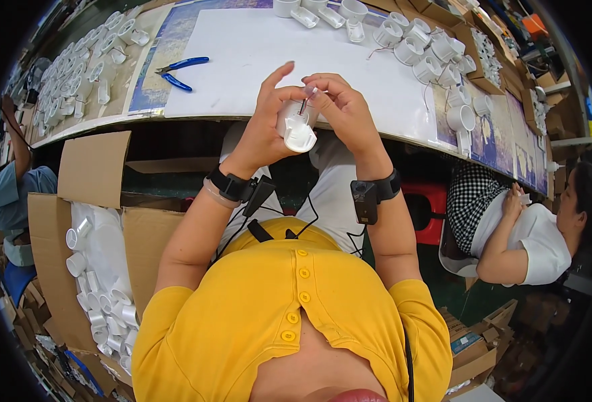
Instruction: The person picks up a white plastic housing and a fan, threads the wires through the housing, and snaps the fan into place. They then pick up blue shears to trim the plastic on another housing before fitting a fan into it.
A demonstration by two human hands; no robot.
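Observation:
My left hand (pixel 261 126) is closed round a white plastic housing (pixel 300 138), a short cup shape with a scooped tray on its near side, held just over the table's front edge. My right hand (pixel 347 112) is at the housing's right side, thumb and fingers pinched on a small pale piece (pixel 311 91) at the end of thin dark wires (pixel 303 107) that come out of the housing. The exact kind of that small piece is too small to make out. Blue-handled cutting pliers (pixel 181 72) lie on the white sheet (pixel 242 53) to the left.
Many similar white housings stand at the table's left (pixel 85 77) and right (pixel 437 57). An open cardboard box (pixel 44 234) of white plastic cups (pixel 105 301) is at my left. Co-workers sit on both sides, one in a white top (pixel 534 244). A red stool (pixel 422 213) is at right.

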